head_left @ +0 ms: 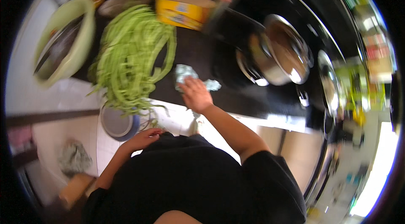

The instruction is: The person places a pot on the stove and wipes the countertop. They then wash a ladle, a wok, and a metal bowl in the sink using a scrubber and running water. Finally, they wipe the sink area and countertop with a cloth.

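My right hand (196,93) reaches forward over the dark counter (196,51). Its fingers press down on a crumpled light patterned cloth (185,71), and part of the cloth sticks out to the right of the hand. Close to my body, my left hand (145,138) hangs low with its fingers loosely bent and nothing visible in it. Left of the cloth lies a big heap of long green beans (130,51), some trailing over the counter's front edge. The picture is somewhat smeared by motion.
A pale green basin (86,40) with dark contents stands at the far left. Behind the beans is a yellow cardboard box (179,11). To the right, a shiny steel pot (282,51) sits on the black stove. A round blue-rimmed container (120,125) stands below the counter.
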`<move>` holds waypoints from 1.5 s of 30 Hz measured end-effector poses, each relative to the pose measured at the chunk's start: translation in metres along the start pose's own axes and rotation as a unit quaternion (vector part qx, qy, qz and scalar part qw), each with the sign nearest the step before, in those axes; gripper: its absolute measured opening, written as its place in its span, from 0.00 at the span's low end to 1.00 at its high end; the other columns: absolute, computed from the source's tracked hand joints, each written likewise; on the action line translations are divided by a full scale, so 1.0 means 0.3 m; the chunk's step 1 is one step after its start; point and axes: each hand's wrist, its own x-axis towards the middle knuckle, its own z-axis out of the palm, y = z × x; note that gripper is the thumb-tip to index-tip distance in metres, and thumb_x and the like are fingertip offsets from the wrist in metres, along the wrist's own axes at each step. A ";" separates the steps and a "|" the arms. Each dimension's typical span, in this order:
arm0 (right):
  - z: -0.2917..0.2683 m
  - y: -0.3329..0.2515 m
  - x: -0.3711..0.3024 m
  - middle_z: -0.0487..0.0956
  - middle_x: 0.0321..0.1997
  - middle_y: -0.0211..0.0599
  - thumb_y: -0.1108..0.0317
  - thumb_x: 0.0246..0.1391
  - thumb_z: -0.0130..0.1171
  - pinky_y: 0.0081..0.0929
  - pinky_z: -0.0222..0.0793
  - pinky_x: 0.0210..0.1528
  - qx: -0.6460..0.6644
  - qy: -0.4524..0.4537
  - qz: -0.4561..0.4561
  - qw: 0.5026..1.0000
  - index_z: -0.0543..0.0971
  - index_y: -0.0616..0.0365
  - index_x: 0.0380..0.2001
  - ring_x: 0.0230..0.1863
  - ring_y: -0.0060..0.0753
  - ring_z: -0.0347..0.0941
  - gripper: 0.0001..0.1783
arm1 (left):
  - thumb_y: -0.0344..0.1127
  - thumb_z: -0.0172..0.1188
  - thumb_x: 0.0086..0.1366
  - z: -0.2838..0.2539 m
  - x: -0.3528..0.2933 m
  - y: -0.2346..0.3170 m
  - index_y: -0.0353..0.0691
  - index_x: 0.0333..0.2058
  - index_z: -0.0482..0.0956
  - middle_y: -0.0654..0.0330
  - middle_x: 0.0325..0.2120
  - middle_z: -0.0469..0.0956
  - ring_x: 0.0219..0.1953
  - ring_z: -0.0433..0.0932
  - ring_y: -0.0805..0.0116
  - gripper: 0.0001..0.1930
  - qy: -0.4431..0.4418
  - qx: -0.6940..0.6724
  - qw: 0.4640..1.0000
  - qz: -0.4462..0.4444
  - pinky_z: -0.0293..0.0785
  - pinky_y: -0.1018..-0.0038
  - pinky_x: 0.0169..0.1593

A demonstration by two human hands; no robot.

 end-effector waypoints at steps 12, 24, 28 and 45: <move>-0.044 0.816 -1.139 0.70 0.49 0.43 0.71 0.45 0.51 0.42 0.60 0.51 -0.034 0.341 0.512 0.788 0.72 0.48 0.45 0.50 0.46 0.66 0.20 | 0.32 0.44 0.65 0.276 0.265 0.268 0.31 0.53 0.61 0.54 0.49 0.68 0.52 0.66 0.69 0.18 -0.053 -0.011 0.998 0.020 0.59 0.75 0.56; 0.198 0.910 -1.727 0.74 0.34 0.45 0.71 0.53 0.40 0.47 0.72 0.37 0.618 0.551 0.544 0.136 0.69 0.65 0.38 0.34 0.46 0.74 0.13 | 0.38 0.43 0.66 0.545 0.522 0.463 0.39 0.55 0.61 0.59 0.51 0.68 0.50 0.67 0.69 0.20 -0.124 0.063 0.990 0.023 0.61 0.73 0.51; 0.072 0.571 -1.587 0.75 0.28 0.39 0.62 0.56 0.37 0.44 0.70 0.41 0.726 0.527 0.436 -0.070 0.73 0.57 0.29 0.31 0.42 0.72 0.15 | 0.39 0.44 0.66 0.621 0.587 0.561 0.39 0.56 0.58 0.57 0.51 0.67 0.52 0.66 0.67 0.22 -0.210 0.077 0.975 -0.001 0.61 0.71 0.52; -0.239 -0.105 -1.813 0.67 0.53 0.33 0.61 0.57 0.48 0.31 0.60 0.53 0.579 0.516 0.473 0.418 0.61 0.55 0.57 0.53 0.30 0.64 0.25 | 0.27 0.59 0.54 1.557 0.763 0.604 0.34 0.50 0.63 0.59 0.41 0.72 0.42 0.71 0.72 0.24 -0.396 0.082 0.913 0.043 0.70 0.75 0.45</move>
